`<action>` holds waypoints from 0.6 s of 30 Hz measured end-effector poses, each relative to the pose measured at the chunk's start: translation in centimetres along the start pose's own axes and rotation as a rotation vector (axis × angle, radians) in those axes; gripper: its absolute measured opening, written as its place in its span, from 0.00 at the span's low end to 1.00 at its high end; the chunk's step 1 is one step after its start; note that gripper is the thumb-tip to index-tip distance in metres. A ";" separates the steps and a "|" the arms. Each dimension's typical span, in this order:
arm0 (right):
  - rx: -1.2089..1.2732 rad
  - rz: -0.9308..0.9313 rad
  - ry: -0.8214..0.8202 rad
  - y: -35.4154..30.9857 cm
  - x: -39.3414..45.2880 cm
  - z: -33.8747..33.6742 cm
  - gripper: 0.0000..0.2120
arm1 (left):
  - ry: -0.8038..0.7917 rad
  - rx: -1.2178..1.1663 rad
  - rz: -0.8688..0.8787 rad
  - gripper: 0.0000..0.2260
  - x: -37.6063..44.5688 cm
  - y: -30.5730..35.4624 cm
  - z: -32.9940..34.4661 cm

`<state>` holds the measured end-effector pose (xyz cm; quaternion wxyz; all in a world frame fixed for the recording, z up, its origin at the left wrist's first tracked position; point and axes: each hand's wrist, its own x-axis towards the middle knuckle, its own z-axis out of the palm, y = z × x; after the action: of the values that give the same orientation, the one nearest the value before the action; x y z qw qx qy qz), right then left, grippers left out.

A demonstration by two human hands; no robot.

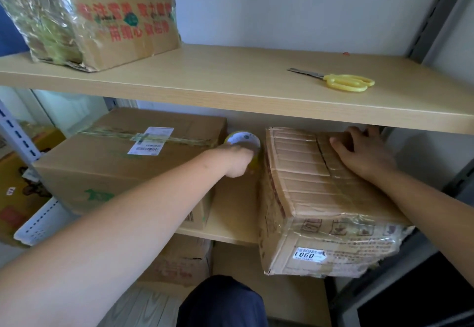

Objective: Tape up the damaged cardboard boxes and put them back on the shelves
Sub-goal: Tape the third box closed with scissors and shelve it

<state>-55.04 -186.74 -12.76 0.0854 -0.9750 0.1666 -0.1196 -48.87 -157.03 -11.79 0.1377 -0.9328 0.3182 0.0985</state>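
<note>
While my left hand (237,160) grips the tape roll (243,140) and my right hand (364,152) presses flat, the overhanging taped box (315,198) could tip off the shelf (230,226).

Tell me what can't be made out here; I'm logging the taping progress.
Head view only:
- Tape roll: lower part hidden by the left hand gripping it.
- Taped box: far end hidden under the upper shelf; the right hand covers part of its top.
- Its white label: print mostly too small.
- Red lettering on the top box: blurred.
</note>
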 end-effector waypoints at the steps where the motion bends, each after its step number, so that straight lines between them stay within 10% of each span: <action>1: -0.007 0.008 -0.024 0.2 0.3 0.1 0.35 | -0.093 -0.056 0.025 0.15 -0.1 -0.2 0.0; 9: 0.102 -0.168 -0.089 -0.2 4.3 0.5 0.24 | 0.126 0.040 0.089 0.02 -2.5 -0.6 0.5; 18: 0.169 -0.212 -0.023 0.4 4.1 1.4 0.20 | 0.261 0.121 0.024 0.12 -0.1 -2.2 -0.4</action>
<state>-50.99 -188.34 -13.35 0.1560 -0.9778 0.0510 -0.1304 -47.54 -155.45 -11.01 0.1500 -0.9237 0.3500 -0.0414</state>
